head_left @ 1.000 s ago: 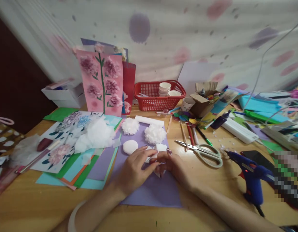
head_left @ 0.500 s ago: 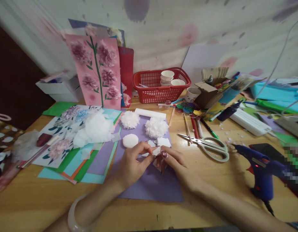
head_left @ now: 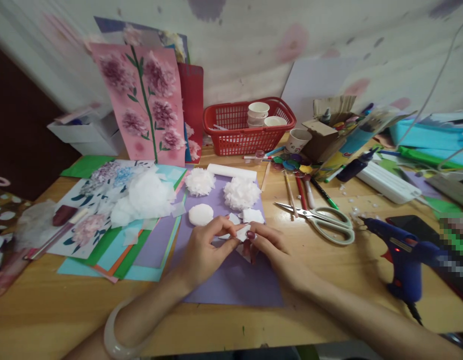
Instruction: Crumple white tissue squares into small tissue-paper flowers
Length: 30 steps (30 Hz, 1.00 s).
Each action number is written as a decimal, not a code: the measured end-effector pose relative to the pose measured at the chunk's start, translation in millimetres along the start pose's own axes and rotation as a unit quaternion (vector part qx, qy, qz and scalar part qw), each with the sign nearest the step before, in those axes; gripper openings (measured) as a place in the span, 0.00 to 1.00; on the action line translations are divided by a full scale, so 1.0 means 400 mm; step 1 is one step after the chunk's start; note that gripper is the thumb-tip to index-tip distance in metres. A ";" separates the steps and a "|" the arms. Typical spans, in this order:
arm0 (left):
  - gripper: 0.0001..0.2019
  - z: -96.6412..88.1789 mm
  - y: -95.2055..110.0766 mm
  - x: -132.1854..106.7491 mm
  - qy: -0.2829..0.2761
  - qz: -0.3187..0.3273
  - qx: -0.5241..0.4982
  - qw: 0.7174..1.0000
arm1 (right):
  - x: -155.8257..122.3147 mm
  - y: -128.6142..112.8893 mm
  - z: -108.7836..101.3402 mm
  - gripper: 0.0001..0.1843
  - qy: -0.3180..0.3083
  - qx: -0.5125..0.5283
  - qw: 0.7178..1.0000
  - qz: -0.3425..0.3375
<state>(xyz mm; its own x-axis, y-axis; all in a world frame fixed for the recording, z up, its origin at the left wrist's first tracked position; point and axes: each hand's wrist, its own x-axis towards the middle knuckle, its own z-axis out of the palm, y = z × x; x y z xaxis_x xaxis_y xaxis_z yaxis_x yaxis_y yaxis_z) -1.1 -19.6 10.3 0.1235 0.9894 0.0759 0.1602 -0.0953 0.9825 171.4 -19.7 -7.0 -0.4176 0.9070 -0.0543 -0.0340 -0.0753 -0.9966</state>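
Over a purple sheet of paper, my left hand and my right hand pinch a small piece of white paper between their fingertips. The fingers partly hide the piece. Just beyond my hands lie a round white pad and several white scraps. Farther back on the sheet are two ruffled white paper flowers, one on the left and a bigger one on the right. Behind them lies a white roll.
Scissors and a blue glue gun with a lit red light lie to the right. A heap of thin white tissue rests on coloured sheets to the left. A red basket with cups and a pink flower picture stand behind.
The view has shifted slightly. Both hands stay together at the small white paper, with only small finger movements; the piece looks a little turned.
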 end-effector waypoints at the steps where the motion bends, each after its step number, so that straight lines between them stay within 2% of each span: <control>1: 0.06 0.000 -0.001 -0.001 -0.001 0.008 0.008 1.000 | 0.000 0.000 0.000 0.14 0.000 -0.004 1.000 0.001; 4: 0.08 0.000 -0.002 -0.005 -0.017 0.030 0.041 0.999 | 0.002 -0.003 -0.001 0.14 0.002 -0.009 1.000 -0.005; 7: 0.11 -0.005 0.002 -0.009 -0.059 0.038 0.037 0.997 | 0.004 -0.009 -0.002 0.13 0.006 -0.001 1.000 -0.020; 11: 0.06 -0.012 0.004 -0.010 -0.095 0.053 0.015 0.994 | 0.005 -0.014 -0.002 0.10 -0.006 -0.005 0.999 -0.034; 18: 0.10 -0.008 -0.009 -0.008 -0.072 0.102 0.057 0.990 | 0.010 -0.003 -0.002 0.07 0.003 -0.021 0.998 -0.058; 24: 0.09 -0.005 0.015 -0.004 -0.003 0.206 0.149 0.967 | 0.008 -0.011 -0.008 0.09 0.026 -0.051 0.995 -0.079; 30: 0.08 -0.002 0.021 -0.001 0.002 0.195 0.126 0.973 | 0.006 -0.018 -0.014 0.10 0.050 -0.161 0.980 -0.104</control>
<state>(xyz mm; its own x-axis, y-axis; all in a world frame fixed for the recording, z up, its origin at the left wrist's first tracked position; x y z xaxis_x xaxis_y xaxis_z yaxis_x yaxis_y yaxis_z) -0.4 -20.8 18.7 0.2189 0.8734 0.4349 0.3366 -0.4860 0.8065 175.7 -14.5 -0.4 -0.3401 0.9262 0.1626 0.1868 0.2360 -0.9536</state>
